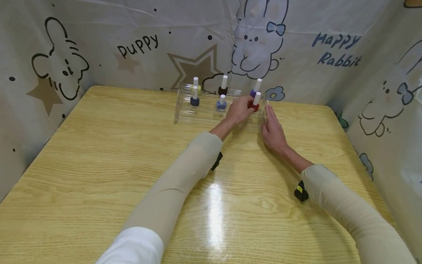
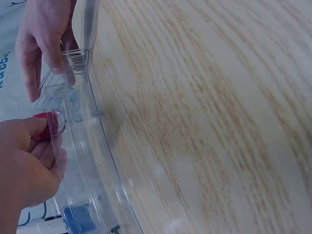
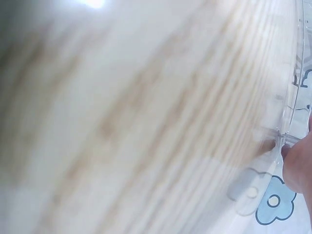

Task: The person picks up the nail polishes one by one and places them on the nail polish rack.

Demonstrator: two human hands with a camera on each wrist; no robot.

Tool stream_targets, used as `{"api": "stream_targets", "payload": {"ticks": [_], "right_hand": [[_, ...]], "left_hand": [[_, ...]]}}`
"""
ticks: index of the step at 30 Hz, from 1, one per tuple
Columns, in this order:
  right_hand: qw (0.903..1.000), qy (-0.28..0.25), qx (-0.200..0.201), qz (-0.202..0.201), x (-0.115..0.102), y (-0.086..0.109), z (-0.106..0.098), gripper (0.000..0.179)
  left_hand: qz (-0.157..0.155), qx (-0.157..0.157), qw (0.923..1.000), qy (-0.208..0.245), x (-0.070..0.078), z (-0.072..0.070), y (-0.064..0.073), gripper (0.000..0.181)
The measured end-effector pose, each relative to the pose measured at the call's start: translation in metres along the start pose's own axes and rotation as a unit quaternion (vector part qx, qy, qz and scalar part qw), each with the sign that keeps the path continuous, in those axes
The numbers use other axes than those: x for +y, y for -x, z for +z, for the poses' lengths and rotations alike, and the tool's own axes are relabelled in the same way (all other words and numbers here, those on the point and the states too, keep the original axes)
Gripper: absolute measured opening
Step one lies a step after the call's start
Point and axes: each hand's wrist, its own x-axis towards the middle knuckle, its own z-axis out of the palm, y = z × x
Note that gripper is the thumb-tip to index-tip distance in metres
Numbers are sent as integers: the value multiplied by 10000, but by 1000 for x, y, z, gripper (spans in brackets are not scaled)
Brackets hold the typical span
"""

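Near the back of the table stands a clear stepped display rack [image 1: 204,119] with nail polish bottles in two rows. At its right end, my left hand [image 1: 239,111] pinches a red nail polish bottle [image 1: 255,106] with a white cap; the left wrist view shows the red bottle [image 2: 47,126] between thumb and fingers. My right hand [image 1: 275,134] is against the rack's right end, its fingers extended along the side. Blue polish [image 1: 221,105] and dark navy polish [image 1: 195,101] sit in the front row. Behind are yellow [image 1: 197,89], dark brown [image 1: 222,91] and purple [image 1: 254,93] bottles.
The wood-grain table [image 1: 99,165] extends in front of the rack. A printed cloth [image 1: 138,77] hangs close behind the rack and along both sides. Black devices are partly visible at the left wrist [image 1: 216,161] and right wrist [image 1: 301,191].
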Motion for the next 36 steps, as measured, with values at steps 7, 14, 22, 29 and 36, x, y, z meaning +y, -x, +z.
{"api": "stream_targets", "payload": {"ticks": [7, 14, 22, 29, 36], "right_hand": [[10000, -37, -12, -25, 1, 0, 0, 60], [10000, 0, 19, -30, 2, -1, 0, 61], [10000, 41, 26, 9, 2, 0, 0, 59], [9999, 75, -36, 112, 1, 0, 0, 60], [10000, 30, -20, 59, 0, 1, 0, 60]], "left_hand": [[2, -64, 9998, -174, 0, 1, -1, 26], [-109, -127, 9998, -98, 1, 0, -3, 28], [-185, -145, 9997, -8, 3, 1, -5, 27], [-241, -95, 9997, -35, 4, 1, -6, 26], [-220, -198, 9995, -109, 4, 0, -6, 29]]}}
